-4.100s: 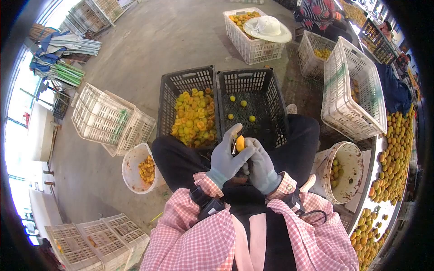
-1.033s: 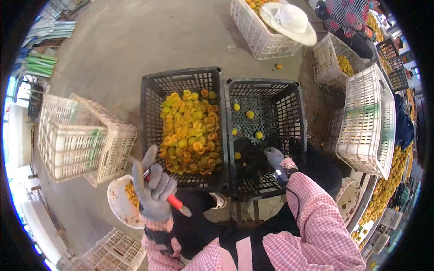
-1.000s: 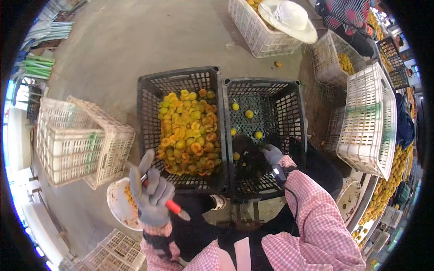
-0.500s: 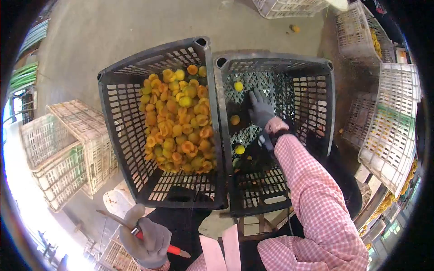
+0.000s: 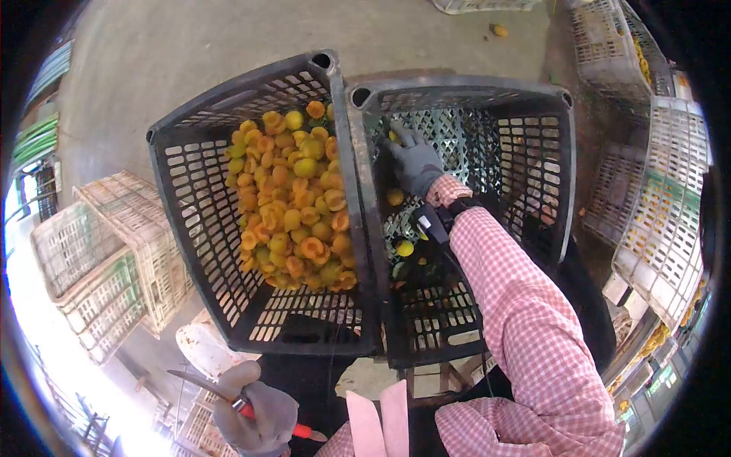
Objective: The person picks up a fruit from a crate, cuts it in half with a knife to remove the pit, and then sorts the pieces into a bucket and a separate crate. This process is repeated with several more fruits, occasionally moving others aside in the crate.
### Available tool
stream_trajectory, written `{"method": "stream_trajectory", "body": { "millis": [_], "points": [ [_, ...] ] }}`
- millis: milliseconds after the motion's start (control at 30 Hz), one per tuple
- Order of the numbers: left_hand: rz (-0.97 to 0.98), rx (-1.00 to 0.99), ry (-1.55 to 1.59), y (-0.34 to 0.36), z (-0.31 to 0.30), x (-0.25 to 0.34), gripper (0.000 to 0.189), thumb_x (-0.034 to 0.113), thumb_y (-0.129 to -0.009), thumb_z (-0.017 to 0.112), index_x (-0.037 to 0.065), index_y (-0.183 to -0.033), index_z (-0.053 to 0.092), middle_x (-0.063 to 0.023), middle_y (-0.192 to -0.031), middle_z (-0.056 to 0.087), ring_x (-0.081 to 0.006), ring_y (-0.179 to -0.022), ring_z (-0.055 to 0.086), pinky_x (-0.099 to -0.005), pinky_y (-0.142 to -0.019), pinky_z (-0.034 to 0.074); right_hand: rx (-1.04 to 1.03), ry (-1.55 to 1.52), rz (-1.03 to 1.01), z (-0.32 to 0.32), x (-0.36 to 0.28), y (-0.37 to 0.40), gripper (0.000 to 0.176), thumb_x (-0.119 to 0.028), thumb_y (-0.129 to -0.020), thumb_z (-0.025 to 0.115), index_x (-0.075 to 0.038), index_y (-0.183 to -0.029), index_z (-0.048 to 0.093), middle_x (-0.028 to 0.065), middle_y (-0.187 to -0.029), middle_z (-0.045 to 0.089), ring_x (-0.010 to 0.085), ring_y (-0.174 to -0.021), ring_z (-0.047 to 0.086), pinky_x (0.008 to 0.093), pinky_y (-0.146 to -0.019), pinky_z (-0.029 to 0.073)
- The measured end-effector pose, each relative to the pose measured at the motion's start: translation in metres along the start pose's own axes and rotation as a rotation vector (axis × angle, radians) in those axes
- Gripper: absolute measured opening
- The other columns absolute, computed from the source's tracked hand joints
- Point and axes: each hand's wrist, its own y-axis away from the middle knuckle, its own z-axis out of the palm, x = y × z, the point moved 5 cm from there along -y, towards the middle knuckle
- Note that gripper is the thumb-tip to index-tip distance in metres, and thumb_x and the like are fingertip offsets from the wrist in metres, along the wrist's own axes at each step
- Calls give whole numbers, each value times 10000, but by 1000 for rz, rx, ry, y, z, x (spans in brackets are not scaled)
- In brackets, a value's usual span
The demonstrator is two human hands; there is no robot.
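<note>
My left hand (image 5: 263, 419), in a grey glove, is closed round a knife (image 5: 245, 409) with a red handle and a curved blade pointing left. My right hand (image 5: 419, 164), gloved too, reaches into the right black crate (image 5: 464, 84), its fingers curled about a yellow apricot (image 5: 394, 137) that they partly cover. Below that hand are an orange apricot (image 5: 394, 196) and another yellow apricot (image 5: 404, 248) on the crate floor. In the left black crate (image 5: 244, 346) lies a heap of apricots (image 5: 293, 198), many cut open.
White crates (image 5: 126, 236) are stacked on the left, and more white crates (image 5: 662, 206) stand along the right side. One fruit (image 5: 499, 30) lies on the concrete floor (image 5: 426, 46) beyond the black crates. Green strips (image 5: 36, 139) show at the far left.
My right hand has moved up and left inside the right crate, from the bare floor to the upper yellow apricot, its fingers curling. The left hand still holds the knife. The view has shifted slightly.
</note>
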Motion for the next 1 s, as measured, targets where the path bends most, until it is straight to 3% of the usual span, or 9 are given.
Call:
{"method": "stream_trajectory", "body": {
  "millis": [100,167,300,333,367,500,567,667,1000],
  "points": [
    [38,-82,94,-3,7,2,453,535,-948,411,135,-1155,371,36,-419,393,-89,-271,350,-236,-271,298,-192,-108,220,64,28,7,425,-126,-759,598,-152,-1184,591,102,-1342,477,367,-1208,453,440,-954,434],
    [36,-71,54,-1,10,1,472,541,-945,412,121,-1157,371,32,-428,406,-89,-278,362,-236,-277,311,-392,-7,-40,46,3,39,384,-138,-773,603,-165,-1156,612,98,-1315,492,359,-1180,471,420,-929,453],
    [54,-114,-38,2,12,1,524,557,-941,402,93,-1182,378,15,-458,442,-90,-298,386,-242,-288,331,-240,-222,-170,28,6,73,384,-133,-782,631,-149,-1165,608,107,-1221,567,342,-1061,557,365,-920,463],
    [50,-121,-39,4,11,-2,524,557,-941,402,93,-1182,378,15,-458,442,-90,-298,386,-242,-288,331,-67,-481,-111,12,11,77,328,-118,-819,607,-115,-1147,608,84,-1136,611,298,-979,591,342,-889,474],
    [80,-34,-83,9,6,-4,542,548,-948,391,80,-1221,382,8,-463,443,-87,-301,382,-243,-289,331,-308,-984,455,22,33,90,276,-118,-856,568,-87,-1127,610,71,-1063,615,251,-941,588,349,-830,491],
    [111,-106,25,8,10,-1,614,496,-977,359,11,-1352,350,4,-456,409,-82,-299,345,-244,-292,333,28,-2043,885,-18,66,141,210,-246,-924,488,-64,-972,581,76,-958,600,210,-850,579,334,-721,496],
    [111,-215,62,6,14,1,626,475,-986,348,-15,-1374,319,6,-449,388,-77,-291,319,-242,-285,330,109,-2216,780,-40,75,171,270,-303,-950,483,-57,-1000,581,97,-1025,620,195,-844,612,301,-673,525],
    [124,-305,74,8,21,1,641,446,-998,332,-52,-1398,274,9,-438,360,-69,-273,274,-235,-267,318,232,-2159,954,-17,97,217,331,-345,-960,467,-54,-1079,567,97,-1067,606,204,-887,599,298,-666,529],
    [119,-207,13,9,17,-3,653,453,-1000,308,-62,-1398,257,1,-415,375,-71,-281,324,-245,-295,369,7,-2499,772,1,26,182,371,-297,-947,501,-48,-1218,535,112,-1172,591,279,-1035,584,373,-806,530]
  ]
}}
